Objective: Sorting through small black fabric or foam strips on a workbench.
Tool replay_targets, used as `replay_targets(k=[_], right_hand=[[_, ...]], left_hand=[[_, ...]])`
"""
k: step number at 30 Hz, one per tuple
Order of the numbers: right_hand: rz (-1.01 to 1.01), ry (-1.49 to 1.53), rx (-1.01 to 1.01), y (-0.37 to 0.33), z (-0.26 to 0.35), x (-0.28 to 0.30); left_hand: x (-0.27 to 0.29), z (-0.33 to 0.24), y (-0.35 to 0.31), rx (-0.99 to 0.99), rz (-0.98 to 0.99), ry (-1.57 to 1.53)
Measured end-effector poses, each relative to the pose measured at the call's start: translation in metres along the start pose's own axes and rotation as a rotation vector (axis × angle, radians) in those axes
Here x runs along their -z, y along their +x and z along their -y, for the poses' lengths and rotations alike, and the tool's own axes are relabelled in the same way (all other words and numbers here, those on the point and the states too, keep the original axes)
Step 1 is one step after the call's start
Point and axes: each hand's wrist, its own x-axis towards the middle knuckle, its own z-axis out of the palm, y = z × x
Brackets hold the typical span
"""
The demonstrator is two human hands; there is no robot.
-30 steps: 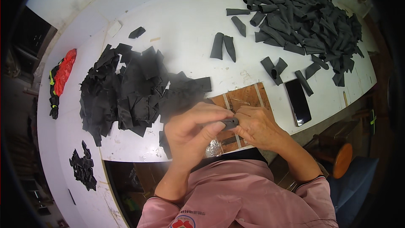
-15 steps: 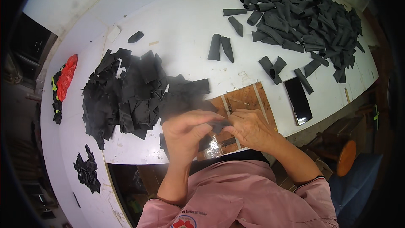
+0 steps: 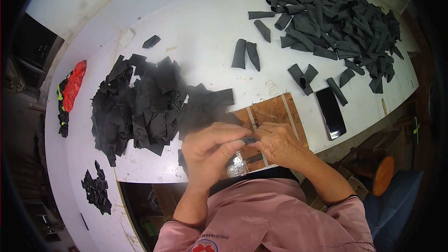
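Observation:
Between both hands, close to the table's front edge, is a small dark grey fabric piece (image 3: 250, 140). My left hand (image 3: 212, 147) pinches it between thumb and fingers. My right hand (image 3: 277, 143) grips its other side with curled fingers; most of the piece is hidden by the hands. Under them lies a brown wooden board (image 3: 270, 110) with strips of tape on it. To the left of my left hand spreads a heap of flat black fabric pieces (image 3: 154, 98). Far right is a large pile of dark grey fabric tubes (image 3: 331, 23).
A black phone (image 3: 330, 113) lies right of the board. Several loose tubes (image 3: 239, 54) are scattered on the white table (image 3: 205, 32). Small black scraps (image 3: 96, 189) and a red plastic bag (image 3: 74, 86) are at the left. A round wooden stool (image 3: 383, 175) stands below right.
The fabric piece has been folded or turned smaller between my fingers. My left fingertips have come nearer to my right hand. The piles look the same.

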Motion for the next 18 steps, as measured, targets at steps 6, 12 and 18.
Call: replay_targets(k=[6,12,18], right_hand=[[-0.002,-0.068,-0.036,-0.0008,0.0024,-0.0043],[-0.005,-0.017,-0.054,-0.0040,0.0010,-0.0048],[-0.028,-0.065,-0.104,-0.0042,0.0027,-0.0039]], left_hand=[[-0.0015,0.0077,-0.0018,0.098,-0.095,-0.126],[-0.0034,0.0100,-0.0053,0.129,-0.124,-0.144],[-0.0056,0.0095,-0.0020,0.065,-0.089,-0.092]])
